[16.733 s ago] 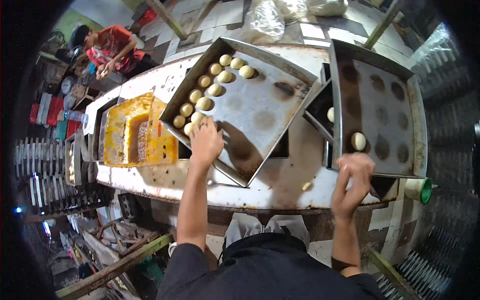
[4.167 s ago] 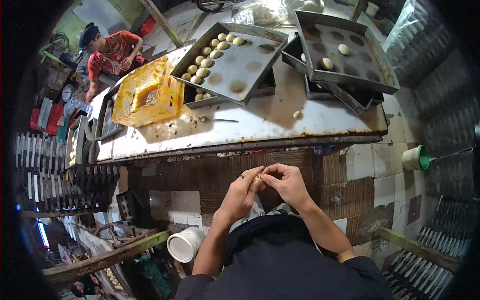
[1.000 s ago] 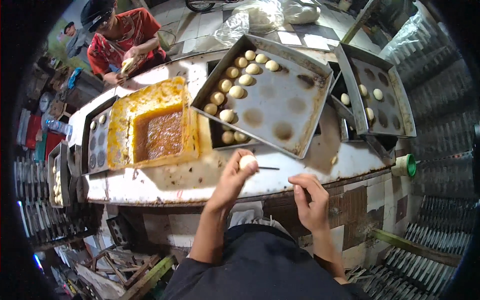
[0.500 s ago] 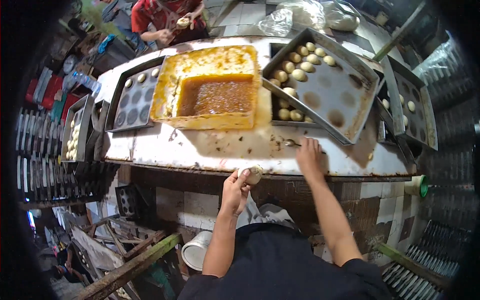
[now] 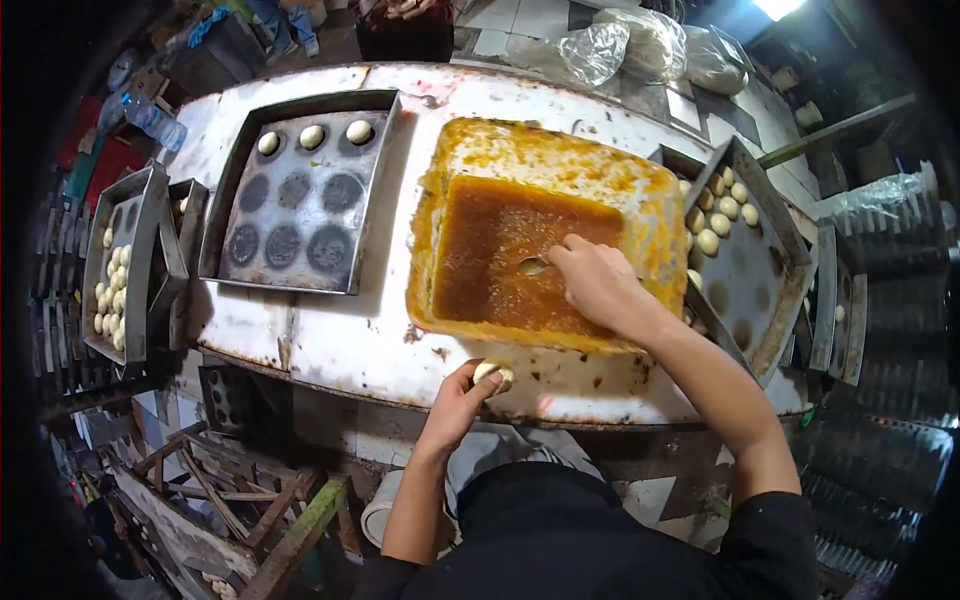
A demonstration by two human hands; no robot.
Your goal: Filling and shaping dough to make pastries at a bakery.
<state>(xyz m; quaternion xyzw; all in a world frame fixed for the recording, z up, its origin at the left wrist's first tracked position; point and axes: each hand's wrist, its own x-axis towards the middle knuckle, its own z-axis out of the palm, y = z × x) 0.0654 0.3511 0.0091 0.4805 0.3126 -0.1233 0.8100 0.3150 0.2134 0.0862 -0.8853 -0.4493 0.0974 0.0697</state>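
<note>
Near the table's front edge, my left hand (image 5: 447, 410) is closed around a pale dough ball (image 5: 496, 375), thumb on top of it. My right hand (image 5: 603, 287) grips a metal spoon (image 5: 534, 266), its bowl just over or touching the wet brown filling (image 5: 485, 225). That filling lies in a rectangular, yellow-smeared tub (image 5: 655, 215) in front of me; my right forearm crosses its near right corner. Left of the tub sits a metal tray (image 5: 265, 190) with dark round marks and a row of three dough balls (image 5: 311, 137) along its far side.
On the right, a tilted metal tray (image 5: 745, 285) with several dough balls rests over another tray. More trays with balls (image 5: 115, 290) stand at the far left. Plastic bags (image 5: 640, 45) lie beyond the table (image 5: 330, 335). A person's hands (image 5: 405, 8) show at the top edge.
My right hand has lifted the spoon off the table and brought it left over the filling. The left hand still holds the dough ball. The view has shifted, showing more of the left tray.
</note>
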